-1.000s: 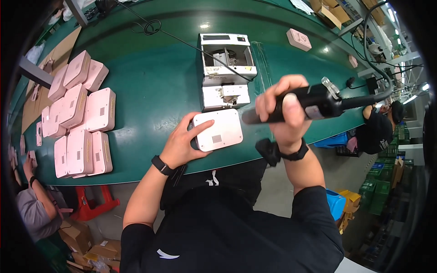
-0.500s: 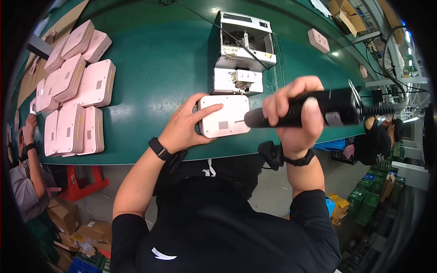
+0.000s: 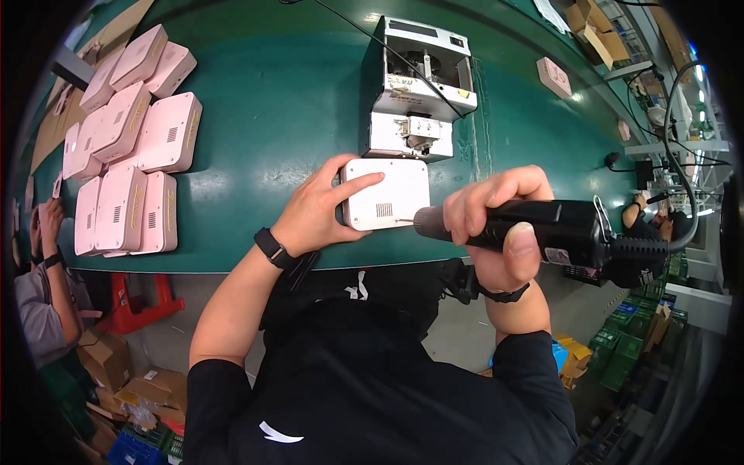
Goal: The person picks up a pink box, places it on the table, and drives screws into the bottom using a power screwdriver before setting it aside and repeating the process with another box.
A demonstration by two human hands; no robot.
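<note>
A pale pink plastic case [image 3: 399, 190] with rounded corners, a small vent grille and screw holes lies on the green bench near its front edge. My left hand [image 3: 314, 205] grips it by the left end, index finger stretched across its top, thumb at the near edge. In my right hand [image 3: 504, 232] is a corded black electric screwdriver [image 3: 562, 221], held level with fingers wrapped round it. Its thin bit points left over the near edge of the case; whether the tip touches a screw I cannot tell. Just beyond the case stands a white screw feeder [image 3: 415, 85].
Several similar pink cases [image 3: 116, 132] are piled at the left of the green bench [image 3: 271, 85]. Another case [image 3: 554, 77] lies far right. A black cable crosses the feeder. A co-worker's hands [image 3: 48, 221] are at the far left; a red stand [image 3: 143, 306] is below the bench.
The screwdriver and my right hand have moved down toward me, bringing the bit to the near part of the case. My left hand keeps its grip on the case.
</note>
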